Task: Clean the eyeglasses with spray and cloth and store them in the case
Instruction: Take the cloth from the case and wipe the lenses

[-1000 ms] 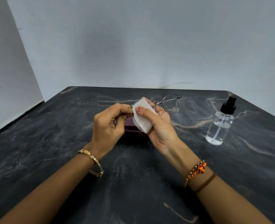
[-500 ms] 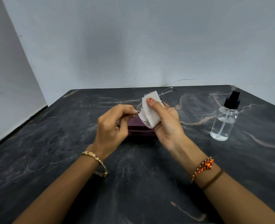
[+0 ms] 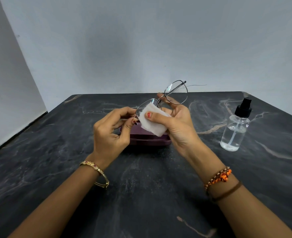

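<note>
Dark marbled table [image 3: 38, 169] against pale walls, with a purple case [image 3: 147, 140] lying shut at centre and a spray bottle [image 3: 234, 129] upright well to its right. Above the case, left hand [image 3: 111, 133] raised, fingers curled, pinching the glasses [image 3: 167, 98] at the left rim. Right hand [image 3: 177, 124] palm-up, thumb pressing a white cloth [image 3: 152, 124] onto the near lens, fingers behind.
</note>
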{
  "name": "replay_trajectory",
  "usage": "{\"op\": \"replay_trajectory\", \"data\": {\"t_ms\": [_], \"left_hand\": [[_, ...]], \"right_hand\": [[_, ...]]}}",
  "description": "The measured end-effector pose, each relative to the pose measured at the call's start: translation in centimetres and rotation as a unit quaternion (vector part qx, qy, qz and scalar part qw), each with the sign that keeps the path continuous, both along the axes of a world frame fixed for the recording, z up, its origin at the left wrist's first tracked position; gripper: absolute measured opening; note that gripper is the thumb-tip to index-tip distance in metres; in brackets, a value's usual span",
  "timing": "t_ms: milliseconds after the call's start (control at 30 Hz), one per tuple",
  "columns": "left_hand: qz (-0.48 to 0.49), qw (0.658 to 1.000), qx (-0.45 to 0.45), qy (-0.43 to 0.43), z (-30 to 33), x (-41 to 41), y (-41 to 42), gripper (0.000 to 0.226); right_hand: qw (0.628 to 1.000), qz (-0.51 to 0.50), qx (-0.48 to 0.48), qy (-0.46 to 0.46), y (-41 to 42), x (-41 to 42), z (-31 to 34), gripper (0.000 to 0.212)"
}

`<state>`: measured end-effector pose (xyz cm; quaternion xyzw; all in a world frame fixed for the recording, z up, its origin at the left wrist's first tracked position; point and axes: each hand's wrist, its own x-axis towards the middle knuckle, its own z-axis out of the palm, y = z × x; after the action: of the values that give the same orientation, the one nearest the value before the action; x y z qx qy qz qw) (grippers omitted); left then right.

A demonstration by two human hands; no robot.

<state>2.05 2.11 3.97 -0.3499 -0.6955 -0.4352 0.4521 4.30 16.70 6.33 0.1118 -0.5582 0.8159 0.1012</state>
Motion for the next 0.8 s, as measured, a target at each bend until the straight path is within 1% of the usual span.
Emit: {"op": "replay_trajectory", "data": {"t_ms": [100,167,267,333,400,467,533,700,800], "left_hand": [[-0.020,0.999,-0.007,-0.026,0.0,0.0,0.0,0.020],[-0.048,0.996,0.021,-0.076,0.0,0.1,0.1,0.019],[-0.083,0.984,0.058,-0.145,0.0,0.1,0.2,0.017],[-0.098,0.977,0.070,-0.179,0.0,0.1,0.3,0.020],[-0.112,0.969,0.086,-0.205,0.1,-0.1,0.4,0.025],[-0.113,0.968,0.087,-0.208,0.1,-0.2,0.3,0.028],[-0.116,0.968,0.090,-0.205,0.1,-0.3,0.1,0.028],[-0.134,0.962,0.105,-0.215,0.2,-0.4,0.1,0.029],[-0.142,0.956,0.121,-0.225,0.2,-0.5,-0.1,0.030]], "right_hand": [[0.999,-0.018,0.025,0.015,0.3,0.0,0.2,0.056],[0.999,-0.015,0.035,0.022,0.6,-0.1,0.3,0.054],[0.998,-0.014,0.062,0.021,1.0,-0.1,0.3,0.058],[0.997,-0.023,0.075,0.017,1.3,-0.3,0.3,0.058],[0.996,-0.031,0.083,0.012,1.5,-0.4,0.2,0.052],[0.995,-0.036,0.087,0.012,1.7,-0.6,0.0,0.044],[0.995,-0.038,0.089,0.016,1.8,-0.6,-0.1,0.041],[0.998,-0.036,0.055,0.023,2.0,-0.7,-0.2,0.041],[0.997,-0.050,0.044,0.024,2.0,-0.8,-0.2,0.040]]}}
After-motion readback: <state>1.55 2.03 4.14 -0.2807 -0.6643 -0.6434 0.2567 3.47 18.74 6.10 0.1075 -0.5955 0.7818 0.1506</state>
